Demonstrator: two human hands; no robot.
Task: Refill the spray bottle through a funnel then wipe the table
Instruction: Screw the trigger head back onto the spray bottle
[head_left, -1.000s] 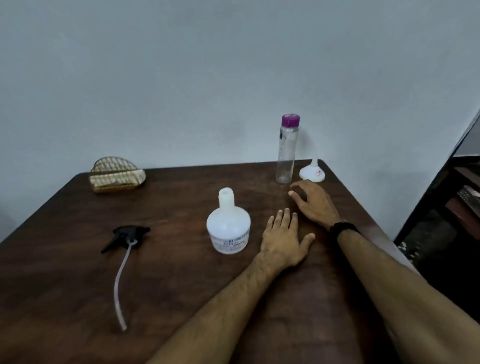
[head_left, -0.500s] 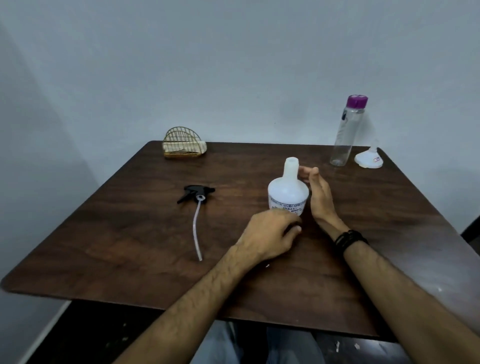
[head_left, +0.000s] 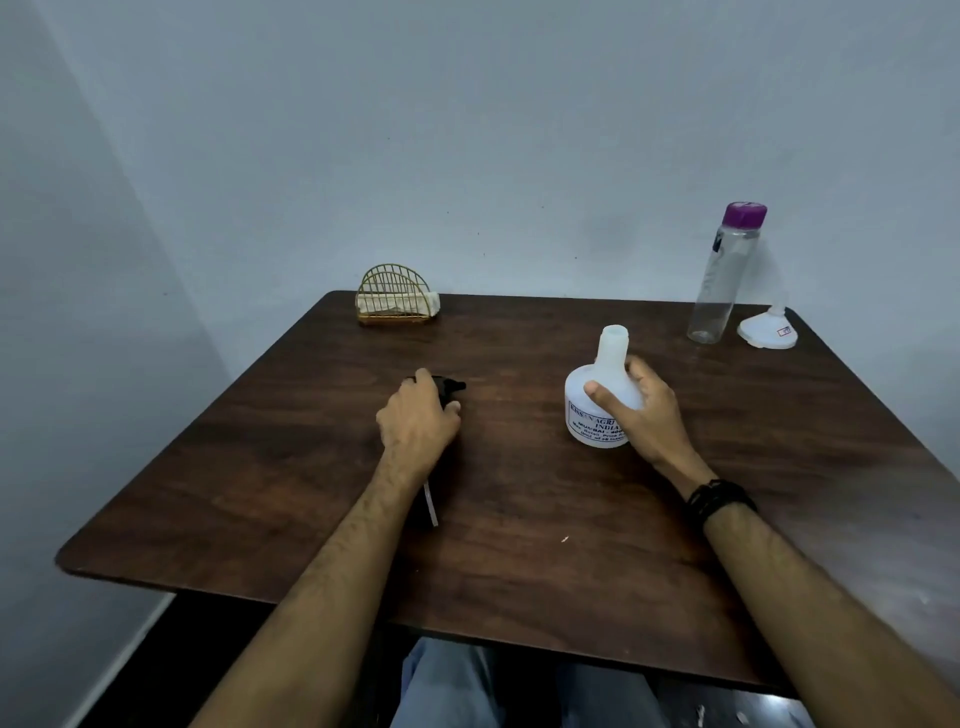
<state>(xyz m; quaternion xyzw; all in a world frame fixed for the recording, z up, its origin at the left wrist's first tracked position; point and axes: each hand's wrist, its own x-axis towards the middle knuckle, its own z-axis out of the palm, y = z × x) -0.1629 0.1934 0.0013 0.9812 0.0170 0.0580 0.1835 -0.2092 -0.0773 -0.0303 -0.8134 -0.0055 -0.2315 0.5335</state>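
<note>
The spray bottle (head_left: 597, 410), open at the neck, stands right of centre, wrapped by the right hand (head_left: 641, 410). The left hand (head_left: 418, 421) is curled over the black sprayer head (head_left: 451, 387), left of centre. The bottle could tip if pushed sideways. The funnel (head_left: 768, 330) and water bottle (head_left: 724, 275) stand near the upper right edge of the table (head_left: 519, 519), with much free room between.

the white spray bottle (head_left: 597, 405) stands upright, uncapped, mid-table. its black spray head (head_left: 451, 387) with tube lies flat to the left. an upturned white funnel (head_left: 768, 330) sits at the far right corner.
</note>
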